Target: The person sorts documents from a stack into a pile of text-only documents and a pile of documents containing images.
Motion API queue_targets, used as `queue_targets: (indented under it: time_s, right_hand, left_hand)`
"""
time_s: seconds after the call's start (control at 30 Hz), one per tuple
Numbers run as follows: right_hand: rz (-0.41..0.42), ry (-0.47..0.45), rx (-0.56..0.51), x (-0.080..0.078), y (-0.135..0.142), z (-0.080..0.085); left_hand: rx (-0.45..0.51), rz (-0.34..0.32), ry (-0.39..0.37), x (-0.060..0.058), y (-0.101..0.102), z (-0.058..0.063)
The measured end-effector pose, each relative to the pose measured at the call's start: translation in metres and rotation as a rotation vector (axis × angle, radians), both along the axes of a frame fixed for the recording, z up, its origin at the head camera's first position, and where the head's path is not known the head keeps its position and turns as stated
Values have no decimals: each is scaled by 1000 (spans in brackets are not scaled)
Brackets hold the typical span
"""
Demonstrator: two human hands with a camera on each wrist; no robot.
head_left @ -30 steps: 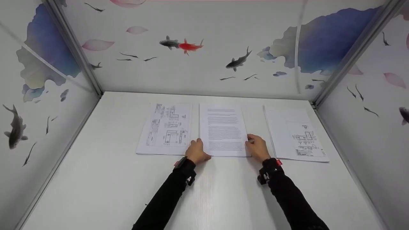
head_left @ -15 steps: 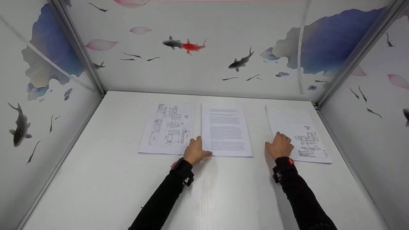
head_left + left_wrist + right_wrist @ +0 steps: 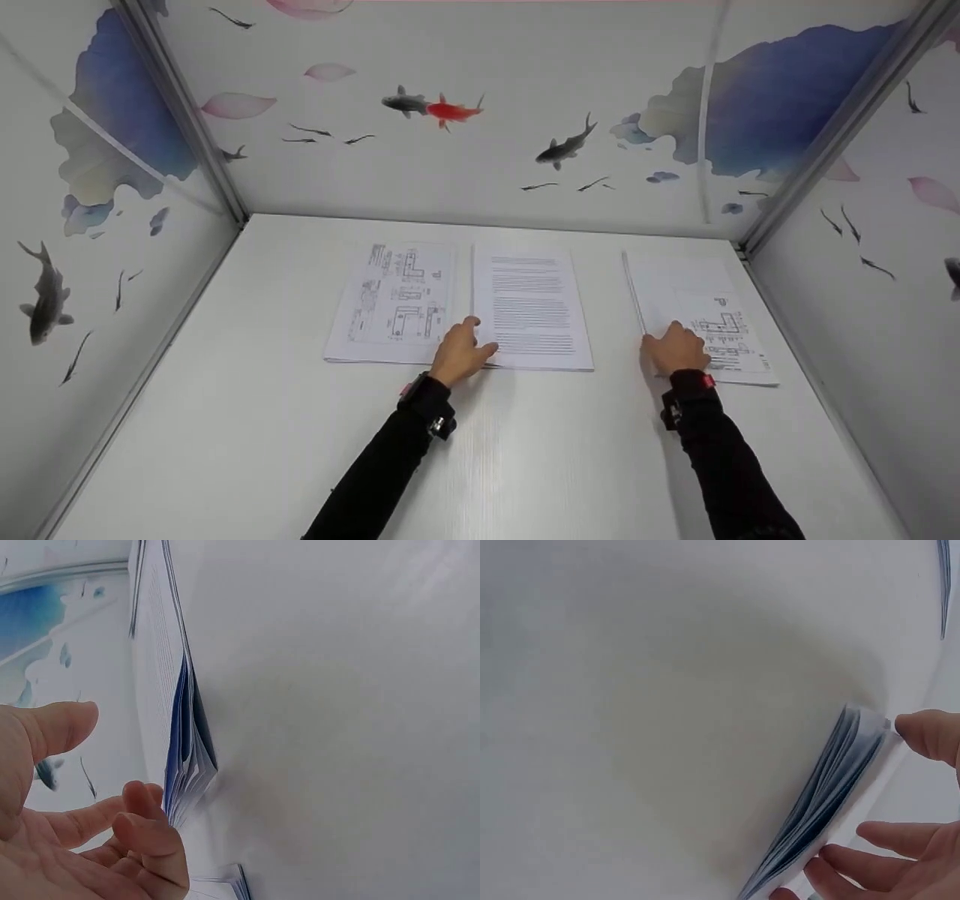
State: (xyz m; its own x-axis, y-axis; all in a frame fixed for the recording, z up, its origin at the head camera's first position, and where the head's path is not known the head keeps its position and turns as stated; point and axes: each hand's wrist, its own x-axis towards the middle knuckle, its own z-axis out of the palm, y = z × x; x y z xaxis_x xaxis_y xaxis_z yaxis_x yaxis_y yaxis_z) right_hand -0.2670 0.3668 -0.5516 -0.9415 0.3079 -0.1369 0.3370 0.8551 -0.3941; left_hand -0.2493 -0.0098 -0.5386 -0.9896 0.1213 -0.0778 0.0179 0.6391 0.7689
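Note:
My left hand is at the lower left corner of the middle paper stack, which is printed with lines of text. In the left wrist view, thumb and fingers are spread apart with nothing pinched, and the sheets' corner fans slightly open beside them. My right hand lies over the lower left part of the right paper stack, whose top sheet carries a drawing. The right wrist view has the thumb at the stack's corner and the extended fingertips along its near edge, where the sheets gape.
Left of the middle stack lies another paper stack with technical drawings. All three rest in a row on a white table. Walls printed with fish and petals enclose the back and both sides.
My right hand has left the right edge of the middle stack and moved right onto the right stack, then slightly further right and nearer. My left hand stays by the middle stack's corner, its thumb lifted.

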Motion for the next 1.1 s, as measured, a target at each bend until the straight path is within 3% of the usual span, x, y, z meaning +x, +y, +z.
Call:
queue_targets:
  time_s: [0.33, 0.67, 1.1]
  right_hand:
    - [31, 4, -122, 3, 10, 10]
    - [41, 35, -139, 5, 18, 10]
    - [55, 294, 66, 12, 19, 2]
  left_hand:
    - [23, -27, -28, 2, -1, 1]
    - [37, -64, 3, 1, -2, 1]
    - [48, -41, -14, -1, -2, -2]
